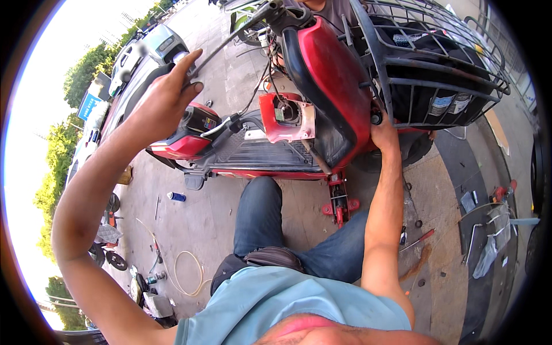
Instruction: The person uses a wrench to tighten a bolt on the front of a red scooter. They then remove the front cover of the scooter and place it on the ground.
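Note:
In front of me stands a red and black electric scooter [330, 75] with part of its body removed. My left hand [164, 100] is raised over the seat side, forefinger and thumb stretched apart. The end of a long dark bar [233, 39] shows at the gap between them; whether the hand bears on it is unclear. My right hand [384, 131] is closed at the scooter's front, below the basket, beside a round black part [376, 118]. What its fingers grip is hidden. A loose red cover piece [287, 118] hangs by wires over the footboard.
A metal basket [443, 63] with black bags juts out at the right. A red jack [339, 204] stands under the scooter. A blue can [176, 196], a coiled hose [188, 275] and a screwdriver [418, 238] lie on the paving. Another person [339, 11] is beyond the scooter.

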{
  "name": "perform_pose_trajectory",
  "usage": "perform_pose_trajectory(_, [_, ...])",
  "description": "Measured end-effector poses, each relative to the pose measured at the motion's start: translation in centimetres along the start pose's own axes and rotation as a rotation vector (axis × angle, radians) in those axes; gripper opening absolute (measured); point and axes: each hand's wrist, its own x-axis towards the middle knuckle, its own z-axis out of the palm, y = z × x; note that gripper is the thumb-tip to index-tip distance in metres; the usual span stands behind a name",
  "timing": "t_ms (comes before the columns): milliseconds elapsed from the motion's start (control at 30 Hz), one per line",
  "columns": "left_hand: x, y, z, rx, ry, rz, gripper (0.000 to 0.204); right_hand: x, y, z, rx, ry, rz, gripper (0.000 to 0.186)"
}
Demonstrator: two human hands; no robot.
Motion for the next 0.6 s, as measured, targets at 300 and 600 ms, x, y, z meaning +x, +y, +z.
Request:
perform_pose_trajectory(300, [1.5, -0.3, 0.1, 0.1, 0.134, -0.031, 0.044, 0.0, 0.4, 0.9, 0.112, 0.113, -0.192, 0.043])
perform_pose_trajectory(600, [2.0, -0.5, 1.1, -0.004, 0.189, 0.0, 0.047, 0.7, 2.0, 0.5, 0.252, -0.013, -0.065, 0.066])
